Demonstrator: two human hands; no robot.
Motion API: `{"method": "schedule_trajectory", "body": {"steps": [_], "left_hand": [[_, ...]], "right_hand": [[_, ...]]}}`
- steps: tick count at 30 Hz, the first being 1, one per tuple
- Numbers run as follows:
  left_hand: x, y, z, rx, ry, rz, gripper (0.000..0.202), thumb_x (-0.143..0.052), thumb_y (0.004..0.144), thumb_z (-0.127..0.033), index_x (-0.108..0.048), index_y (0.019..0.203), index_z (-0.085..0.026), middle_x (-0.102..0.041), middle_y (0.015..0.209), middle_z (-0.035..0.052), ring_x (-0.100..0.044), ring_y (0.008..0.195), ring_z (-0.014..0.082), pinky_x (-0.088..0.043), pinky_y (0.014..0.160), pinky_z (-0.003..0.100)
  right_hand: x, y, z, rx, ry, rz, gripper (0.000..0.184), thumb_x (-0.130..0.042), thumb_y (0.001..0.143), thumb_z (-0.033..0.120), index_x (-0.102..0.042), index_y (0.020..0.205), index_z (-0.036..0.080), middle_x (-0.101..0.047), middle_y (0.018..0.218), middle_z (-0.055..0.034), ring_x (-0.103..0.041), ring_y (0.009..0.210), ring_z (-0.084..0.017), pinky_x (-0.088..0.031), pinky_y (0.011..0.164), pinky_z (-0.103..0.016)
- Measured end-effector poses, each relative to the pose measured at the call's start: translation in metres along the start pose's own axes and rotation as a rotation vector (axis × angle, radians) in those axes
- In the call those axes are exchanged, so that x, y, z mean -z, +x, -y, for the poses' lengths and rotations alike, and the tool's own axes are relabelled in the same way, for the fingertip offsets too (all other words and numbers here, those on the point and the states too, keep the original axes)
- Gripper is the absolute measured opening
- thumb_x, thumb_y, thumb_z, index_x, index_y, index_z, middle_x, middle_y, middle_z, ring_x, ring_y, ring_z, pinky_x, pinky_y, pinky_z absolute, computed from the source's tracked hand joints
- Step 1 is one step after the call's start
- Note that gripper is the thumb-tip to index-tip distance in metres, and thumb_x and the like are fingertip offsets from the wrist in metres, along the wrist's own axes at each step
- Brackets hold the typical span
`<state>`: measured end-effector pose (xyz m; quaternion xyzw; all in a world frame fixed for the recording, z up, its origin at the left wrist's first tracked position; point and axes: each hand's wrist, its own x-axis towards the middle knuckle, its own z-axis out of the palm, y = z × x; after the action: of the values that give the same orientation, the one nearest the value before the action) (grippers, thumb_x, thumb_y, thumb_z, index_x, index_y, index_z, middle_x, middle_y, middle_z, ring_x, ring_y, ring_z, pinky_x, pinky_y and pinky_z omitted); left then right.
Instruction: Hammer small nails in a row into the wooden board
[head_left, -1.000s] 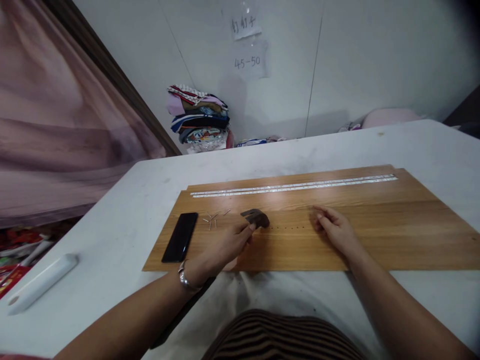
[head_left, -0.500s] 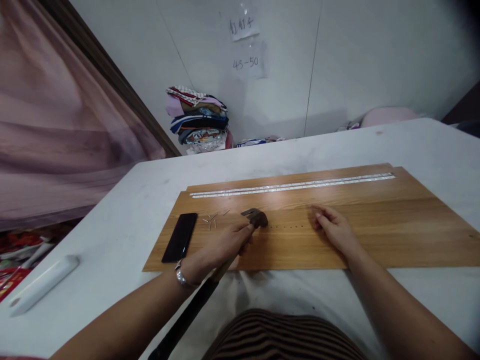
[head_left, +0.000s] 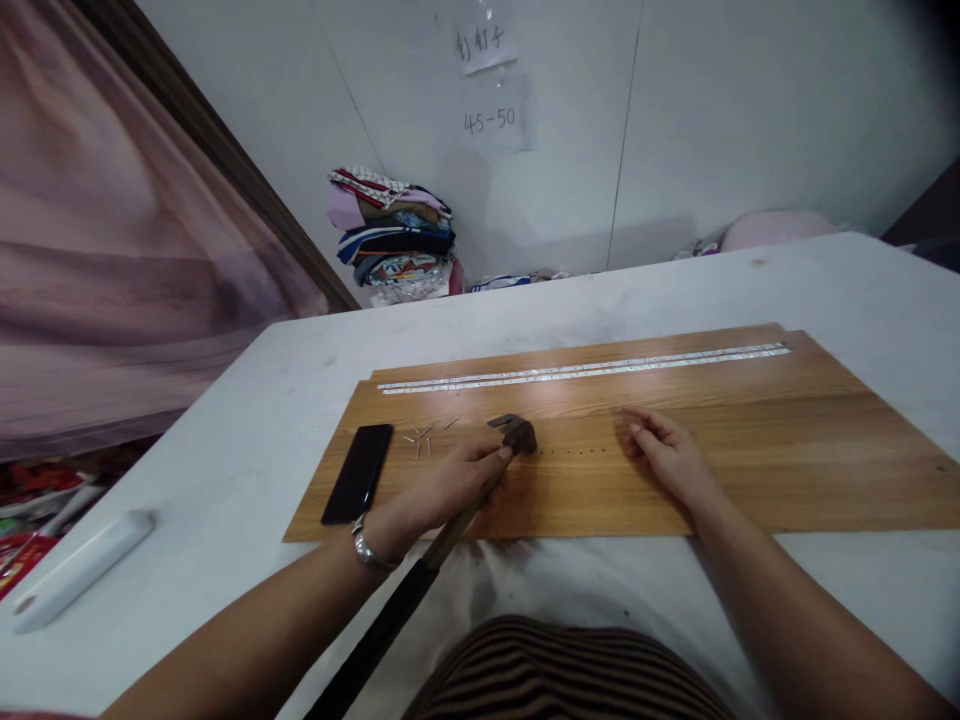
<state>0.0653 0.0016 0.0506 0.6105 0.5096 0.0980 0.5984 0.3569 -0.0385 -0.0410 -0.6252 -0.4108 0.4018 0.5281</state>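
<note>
One hammer (head_left: pixel 517 433) in left hand (head_left: pixel 466 480); right hand (head_left: pixel 667 452) perhaps resting, board edge (head_left: pixel 862 396) beyond

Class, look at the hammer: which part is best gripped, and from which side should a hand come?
Probably the dark grip of the hammer, from the person's right: it slants out uncovered beyond the left hand, which holds the handle near the head, while the left forearm lies along its other side.

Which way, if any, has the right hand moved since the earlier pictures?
No: the right hand shows no clear move; it stays just right of the row of dark dots on the wooden board.
</note>
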Motion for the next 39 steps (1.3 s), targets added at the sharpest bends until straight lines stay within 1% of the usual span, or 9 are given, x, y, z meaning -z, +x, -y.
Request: {"method": "schedule_trajectory", "body": {"steps": [5,8,12,16,20,22,28,34,39], "left_hand": [[0.001,0.002,0.004,0.008,-0.026,0.004,0.04,-0.049,0.087,-0.055,-0.059,0.085,-0.016,-0.06,0.074,0.0012,-0.056,0.053,0.0097,-0.046,0.048,0.023],[0.003,0.001,0.001,-0.004,-0.043,0.002,0.042,-0.049,0.087,-0.056,-0.059,0.087,-0.015,-0.06,0.073,0.0012,-0.056,0.052,0.0097,-0.045,0.047,0.022],[0.004,0.0,-0.001,-0.025,-0.045,-0.01,0.042,-0.049,0.087,-0.056,-0.059,0.084,-0.015,-0.06,0.071,0.0011,-0.056,0.051,0.0095,-0.044,0.046,0.022],[0.001,0.001,0.002,0.014,-0.03,-0.022,0.039,-0.05,0.088,-0.053,-0.059,0.087,-0.015,-0.06,0.071,0.0002,-0.055,0.049,0.0086,-0.045,0.046,0.022],[-0.001,0.001,0.003,-0.003,-0.048,-0.025,0.038,-0.05,0.087,-0.053,-0.059,0.088,-0.015,-0.059,0.07,-0.0001,-0.055,0.05,0.0089,-0.044,0.046,0.022],[0.0,0.0,0.001,-0.012,-0.049,-0.021,0.04,-0.05,0.086,-0.054,-0.059,0.087,-0.015,-0.059,0.069,0.0001,-0.055,0.049,0.0091,-0.044,0.045,0.022],[0.0,-0.005,-0.012,-0.012,-0.035,-0.037,0.04,-0.049,0.087,-0.053,-0.055,0.074,-0.015,-0.054,0.058,-0.0021,-0.052,0.045,0.0087,-0.043,0.045,0.022],[-0.003,-0.002,-0.006,0.01,-0.008,-0.028,0.037,-0.05,0.087,-0.051,-0.056,0.079,-0.016,-0.057,0.063,-0.0016,-0.053,0.047,0.0088,-0.043,0.046,0.022],[-0.003,-0.003,-0.009,0.007,-0.016,-0.038,0.039,-0.049,0.087,-0.052,-0.055,0.074,-0.016,-0.055,0.06,-0.0019,-0.052,0.046,0.0092,-0.044,0.046,0.023]], "right_hand": [[0.0,0.0,-0.001,-0.003,0.012,0.01,0.046,-0.057,0.071,0.04,-0.064,0.108,0.014,-0.054,0.059,0.0024,-0.049,0.053,-0.014,-0.04,0.051,-0.027],[0.001,0.001,-0.002,0.002,0.014,0.012,0.045,-0.057,0.071,0.039,-0.064,0.107,0.014,-0.054,0.058,0.0027,-0.049,0.053,-0.014,-0.04,0.051,-0.027],[0.0,0.001,-0.003,0.008,0.034,-0.003,0.043,-0.058,0.071,0.038,-0.065,0.107,0.015,-0.055,0.057,0.0029,-0.049,0.052,-0.014,-0.041,0.051,-0.027],[-0.001,0.001,-0.002,0.007,0.046,-0.013,0.041,-0.059,0.07,0.038,-0.065,0.104,0.015,-0.055,0.057,0.0028,-0.05,0.052,-0.014,-0.041,0.051,-0.027],[0.0,0.001,-0.002,-0.007,0.054,0.001,0.043,-0.059,0.07,0.039,-0.066,0.105,0.015,-0.055,0.058,0.0028,-0.049,0.051,-0.013,-0.041,0.05,-0.027],[0.0,0.001,-0.002,0.0,0.048,0.006,0.043,-0.059,0.071,0.039,-0.066,0.106,0.015,-0.056,0.058,0.0025,-0.05,0.052,-0.014,-0.041,0.05,-0.026],[0.0,0.002,-0.006,0.049,0.002,0.002,0.042,-0.057,0.073,0.038,-0.067,0.107,0.015,-0.056,0.057,0.0026,-0.051,0.052,-0.013,-0.042,0.052,-0.027],[0.001,0.003,-0.006,0.036,0.015,0.001,0.043,-0.057,0.072,0.038,-0.066,0.107,0.014,-0.055,0.058,0.0025,-0.05,0.052,-0.013,-0.041,0.051,-0.027],[0.001,0.002,-0.004,0.033,0.03,0.024,0.044,-0.057,0.072,0.038,-0.065,0.108,0.014,-0.054,0.057,0.0031,-0.05,0.052,-0.013,-0.039,0.051,-0.026]]}}
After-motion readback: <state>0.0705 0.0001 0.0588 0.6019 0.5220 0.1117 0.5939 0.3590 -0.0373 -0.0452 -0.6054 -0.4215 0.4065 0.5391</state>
